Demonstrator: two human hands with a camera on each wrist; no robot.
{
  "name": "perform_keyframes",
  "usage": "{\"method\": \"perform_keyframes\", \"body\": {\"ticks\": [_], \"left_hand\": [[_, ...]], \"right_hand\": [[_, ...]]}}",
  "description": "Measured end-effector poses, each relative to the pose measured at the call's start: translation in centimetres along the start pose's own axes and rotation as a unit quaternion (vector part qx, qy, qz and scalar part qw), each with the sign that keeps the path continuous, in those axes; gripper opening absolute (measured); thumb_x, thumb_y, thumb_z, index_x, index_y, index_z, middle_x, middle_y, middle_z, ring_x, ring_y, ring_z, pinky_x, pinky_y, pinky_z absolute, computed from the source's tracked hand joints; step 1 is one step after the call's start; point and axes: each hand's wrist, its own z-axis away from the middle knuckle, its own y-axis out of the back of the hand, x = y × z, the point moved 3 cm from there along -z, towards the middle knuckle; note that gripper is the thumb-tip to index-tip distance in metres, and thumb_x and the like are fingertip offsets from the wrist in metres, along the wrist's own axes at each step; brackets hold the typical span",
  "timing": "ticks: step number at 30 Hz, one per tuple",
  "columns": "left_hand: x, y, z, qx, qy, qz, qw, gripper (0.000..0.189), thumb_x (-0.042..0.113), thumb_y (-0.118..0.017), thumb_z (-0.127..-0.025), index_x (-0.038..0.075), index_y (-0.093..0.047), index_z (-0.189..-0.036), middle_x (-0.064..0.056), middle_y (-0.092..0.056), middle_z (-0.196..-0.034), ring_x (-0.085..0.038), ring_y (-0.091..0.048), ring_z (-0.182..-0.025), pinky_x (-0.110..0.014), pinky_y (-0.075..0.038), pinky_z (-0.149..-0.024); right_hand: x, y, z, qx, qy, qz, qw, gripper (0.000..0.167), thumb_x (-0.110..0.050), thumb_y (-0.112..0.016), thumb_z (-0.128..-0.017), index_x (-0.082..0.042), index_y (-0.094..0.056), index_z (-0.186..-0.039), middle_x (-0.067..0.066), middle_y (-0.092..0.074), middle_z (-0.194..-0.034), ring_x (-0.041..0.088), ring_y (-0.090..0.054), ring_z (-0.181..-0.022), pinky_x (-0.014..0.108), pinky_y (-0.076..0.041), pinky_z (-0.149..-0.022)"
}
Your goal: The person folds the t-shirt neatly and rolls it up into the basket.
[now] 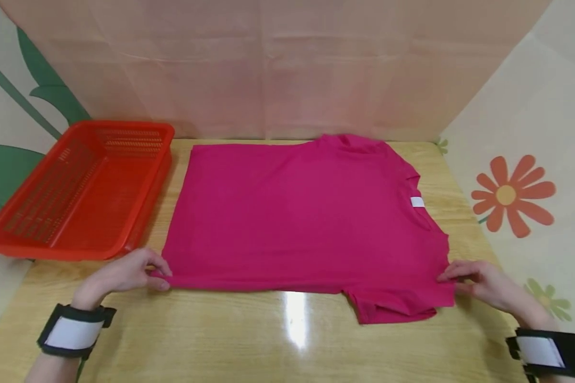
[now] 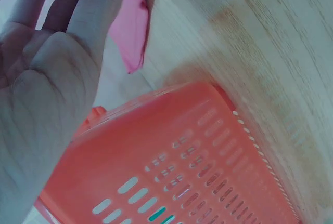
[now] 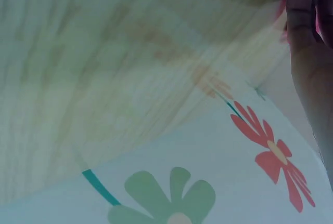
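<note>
A bright pink T-shirt (image 1: 287,218) lies spread sideways over the table, its hem toward the left and its collar with a white tag (image 1: 417,202) toward the right. At the near hem corner my left hand (image 1: 129,272) pinches the cloth between thumb and fingers. My right hand (image 1: 486,284) pinches the shirt's near right edge by the shoulder. Between the hands the near side runs in a fairly straight line, and one sleeve (image 1: 393,309) sticks out toward me, partly folded. In the left wrist view, pink cloth (image 2: 131,31) hangs past the fingers.
A red plastic basket (image 1: 146,207) with slotted sides stands at the left, close beside my left hand. Behind the shirt rises a pinkish covering (image 1: 263,69). A flower-patterned wall (image 1: 532,133) borders the wooden table (image 1: 220,335) on the right.
</note>
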Motion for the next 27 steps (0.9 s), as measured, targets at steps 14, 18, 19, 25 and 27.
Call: {"method": "perform_keyframes", "body": {"ticks": [14, 18, 19, 25, 27], "left_hand": [[-0.1, 0.2, -1.0, 0.120, -0.004, -0.006, 0.9927, 0.012, 0.014, -0.053, -0.089, 0.003, -0.055, -0.084, -0.001, -0.047, -0.063, -0.012, -0.043, -0.057, -0.024, -0.037, -0.051], [-0.4, -0.3, -1.5, 0.147, 0.006, -0.022, 0.9888, 0.010, 0.012, -0.052, -0.089, 0.004, -0.054, -0.084, 0.000, -0.043, -0.062, -0.013, -0.042, -0.057, -0.024, -0.036, -0.051], [-0.4, -0.4, -1.6, 0.153, 0.005, -0.027, 0.9879, 0.009, 0.012, -0.052, -0.089, 0.004, -0.054, -0.084, 0.000, -0.043, -0.062, -0.013, -0.042, -0.057, -0.025, -0.036, -0.051], [-0.7, -0.6, -2.0, 0.200, -0.039, -0.003, 0.9790, 0.008, 0.009, -0.055, -0.087, 0.004, -0.060, -0.090, -0.001, -0.054, -0.072, -0.013, -0.047, -0.065, -0.025, -0.040, -0.058], [-1.0, -0.6, -2.1, 0.206, -0.043, 0.034, 0.9769, 0.011, 0.010, -0.056, -0.087, 0.002, -0.061, -0.093, -0.003, -0.059, -0.080, -0.015, -0.051, -0.071, -0.025, -0.042, -0.061]], "right_hand": [[0.9, 1.1, -1.7, 0.063, -0.109, 0.121, 0.9846, 0.022, -0.010, -0.053, -0.089, 0.002, -0.060, -0.106, 0.010, -0.062, -0.091, -0.007, -0.046, -0.080, 0.008, -0.036, -0.066], [0.9, 1.3, -2.3, 0.078, -0.113, 0.145, 0.9798, 0.020, -0.010, -0.052, -0.089, 0.001, -0.060, -0.104, 0.011, -0.061, -0.089, -0.009, -0.043, -0.080, 0.010, -0.035, -0.065], [0.9, 1.2, -2.4, 0.084, -0.107, 0.148, 0.9795, 0.016, -0.009, -0.052, -0.089, 0.000, -0.061, -0.099, 0.007, -0.060, -0.082, -0.007, -0.043, -0.076, 0.012, -0.035, -0.062], [1.3, 1.1, -2.6, 0.116, -0.107, 0.141, 0.9773, 0.007, -0.006, -0.052, -0.088, -0.006, -0.059, -0.085, -0.004, -0.047, -0.064, 0.004, -0.040, -0.061, 0.019, -0.029, -0.053], [1.5, 1.2, -2.4, 0.120, -0.134, 0.129, 0.9751, 0.009, -0.010, -0.052, -0.089, -0.006, -0.060, -0.090, -0.002, -0.051, -0.069, 0.004, -0.041, -0.063, 0.018, -0.030, -0.053]]}}
